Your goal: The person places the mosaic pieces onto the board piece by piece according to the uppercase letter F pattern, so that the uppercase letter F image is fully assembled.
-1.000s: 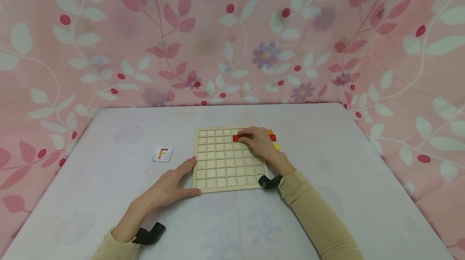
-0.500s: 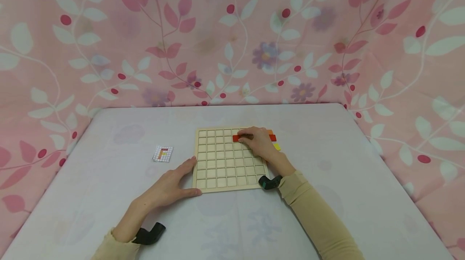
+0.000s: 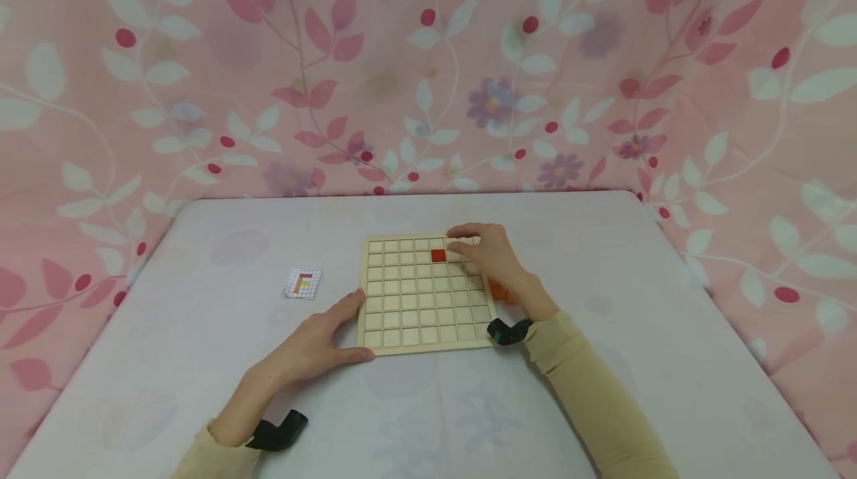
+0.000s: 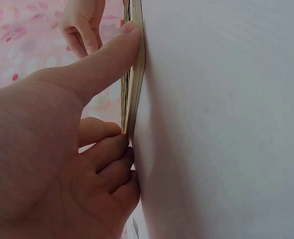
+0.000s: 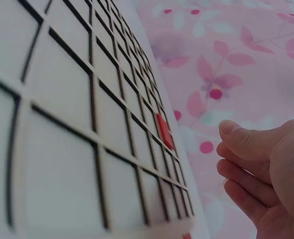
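A pale wooden grid board lies on the table in the head view. One red square tile sits in a cell of its second row from the back; the right wrist view also shows this red tile. My left hand rests against the board's left side, thumb at the near corner and fingers along the edge. Just right of the tile, my right hand hovers over the board's far right part. Its thumb and fingers are apart, with nothing visible between them. That hand hides several cells.
Orange pieces lie beside the board's right edge, partly behind the right wrist. A small card with a coloured grid pattern lies left of the board. Floral cloth hangs behind the white table.
My right hand has let go of the red tile and shifted slightly right and back. The orange pieces by the right edge have come into view. My left hand stays in place.
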`<move>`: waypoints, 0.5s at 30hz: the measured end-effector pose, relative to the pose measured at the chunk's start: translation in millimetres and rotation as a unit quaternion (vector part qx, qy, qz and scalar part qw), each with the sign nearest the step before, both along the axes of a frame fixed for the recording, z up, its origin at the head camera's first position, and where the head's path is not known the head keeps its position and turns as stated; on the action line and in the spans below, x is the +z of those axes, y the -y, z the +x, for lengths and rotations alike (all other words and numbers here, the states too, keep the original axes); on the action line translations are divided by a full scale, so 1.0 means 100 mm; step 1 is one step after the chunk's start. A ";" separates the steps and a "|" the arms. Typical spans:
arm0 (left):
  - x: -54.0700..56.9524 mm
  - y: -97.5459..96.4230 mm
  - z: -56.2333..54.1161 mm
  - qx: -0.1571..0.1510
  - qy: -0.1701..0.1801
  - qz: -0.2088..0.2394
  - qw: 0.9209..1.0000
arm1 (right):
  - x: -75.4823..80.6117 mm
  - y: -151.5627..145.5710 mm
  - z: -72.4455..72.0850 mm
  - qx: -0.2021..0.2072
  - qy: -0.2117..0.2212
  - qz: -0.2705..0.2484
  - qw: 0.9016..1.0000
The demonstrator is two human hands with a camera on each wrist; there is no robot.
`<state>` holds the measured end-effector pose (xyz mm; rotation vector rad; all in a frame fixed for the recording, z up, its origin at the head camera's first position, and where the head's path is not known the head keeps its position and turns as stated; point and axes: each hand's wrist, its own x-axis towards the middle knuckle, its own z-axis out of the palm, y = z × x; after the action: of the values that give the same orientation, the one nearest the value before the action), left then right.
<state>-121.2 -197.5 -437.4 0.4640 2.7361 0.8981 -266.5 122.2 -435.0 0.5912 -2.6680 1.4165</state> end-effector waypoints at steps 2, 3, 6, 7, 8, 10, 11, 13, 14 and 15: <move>0.00 -0.01 0.00 0.001 0.001 0.001 1.000 | 0.09 -0.09 0.01 0.001 0.005 -0.005 1.000; 0.00 -0.01 0.00 0.002 0.002 0.002 1.000 | 0.11 -0.13 0.00 -0.002 0.004 -0.002 1.000; 0.01 -0.01 0.00 0.002 0.003 0.002 1.000 | 0.17 -0.29 0.02 -0.014 0.001 0.009 1.000; 0.01 -0.01 0.00 0.002 0.003 0.002 1.000 | 0.17 -0.34 0.02 -0.020 -0.004 0.013 1.000; 0.01 -0.01 0.00 0.002 0.002 0.002 1.000 | 0.18 -0.39 0.02 -0.026 -0.004 0.013 1.000; 0.01 0.00 0.00 0.001 0.001 0.000 1.000 | 0.18 -0.50 0.03 -0.038 -0.009 0.019 0.999; 0.01 0.00 0.00 0.001 0.002 0.001 1.000 | 0.18 -0.54 0.04 -0.043 -0.009 0.022 0.999; 0.00 0.00 0.00 0.001 0.002 0.000 1.000 | 0.16 -0.64 0.04 -0.053 -0.005 0.028 0.998; 0.00 0.00 -0.01 0.001 0.003 0.000 1.000 | 0.16 -0.68 0.05 -0.057 -0.001 0.030 0.998; 0.00 0.00 -0.01 0.000 0.003 0.000 1.000 | 0.14 -0.72 0.05 -0.061 0.000 0.033 0.998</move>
<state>-121.9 -197.4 -437.4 0.4592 2.7304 0.8976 -261.7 194.7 -420.6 0.4242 -2.7084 1.3014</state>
